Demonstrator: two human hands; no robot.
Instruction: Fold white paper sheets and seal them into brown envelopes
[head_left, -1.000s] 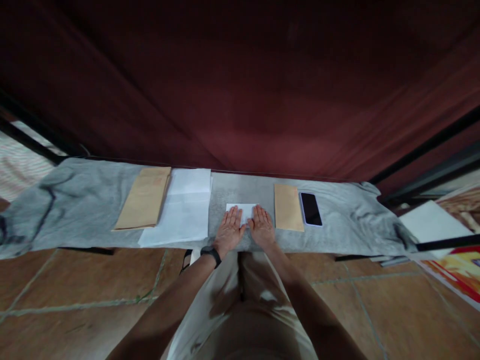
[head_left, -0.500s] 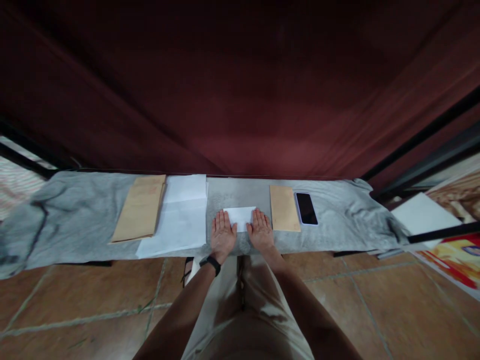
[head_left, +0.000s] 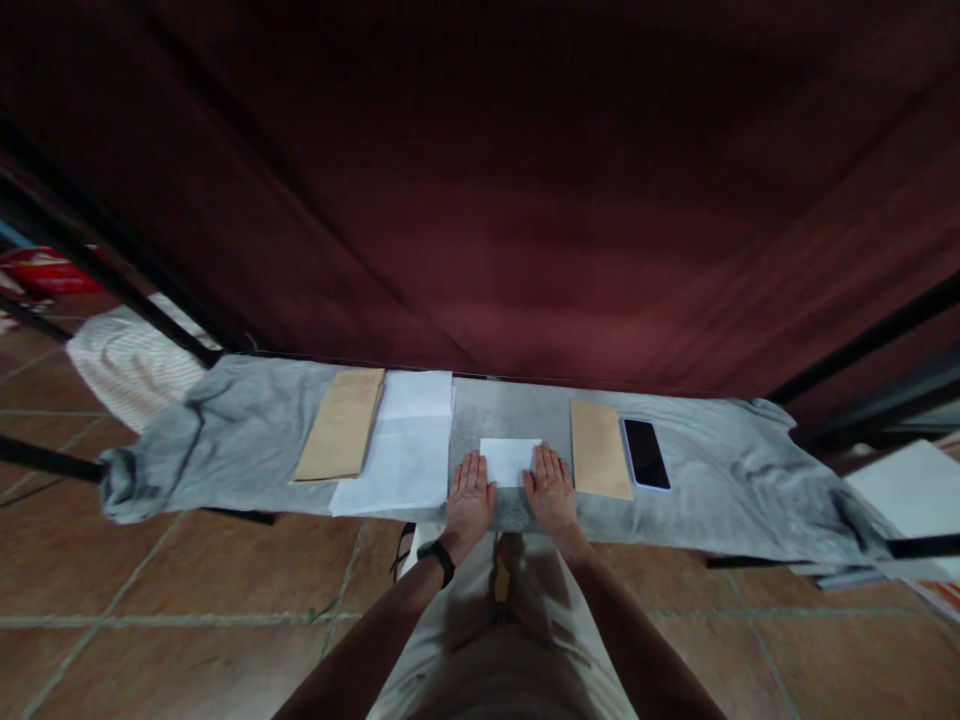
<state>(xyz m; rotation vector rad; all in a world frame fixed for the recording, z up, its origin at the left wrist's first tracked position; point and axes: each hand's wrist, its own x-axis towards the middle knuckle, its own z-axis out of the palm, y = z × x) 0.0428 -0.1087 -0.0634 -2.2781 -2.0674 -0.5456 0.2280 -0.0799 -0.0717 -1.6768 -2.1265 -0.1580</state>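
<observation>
A small white folded paper lies flat on the grey cloth in the middle. My left hand, with a dark band at the wrist, rests palm down at the paper's left edge, fingers stretched out. On the opposite edge lies my right hand, also flat and open. Left of my left hand are large white sheets, partly covered by a stack of brown envelopes. Just right of my right hand sits a single brown envelope.
A phone with a dark screen lies right of the single envelope. Behind the narrow cloth-covered surface hangs a dark red curtain. Black metal bars stand at both ends. A white board is at the far right.
The camera view has turned, so everything appears shifted right and slightly down. Both hands stay flat at the sides of the small white paper.
</observation>
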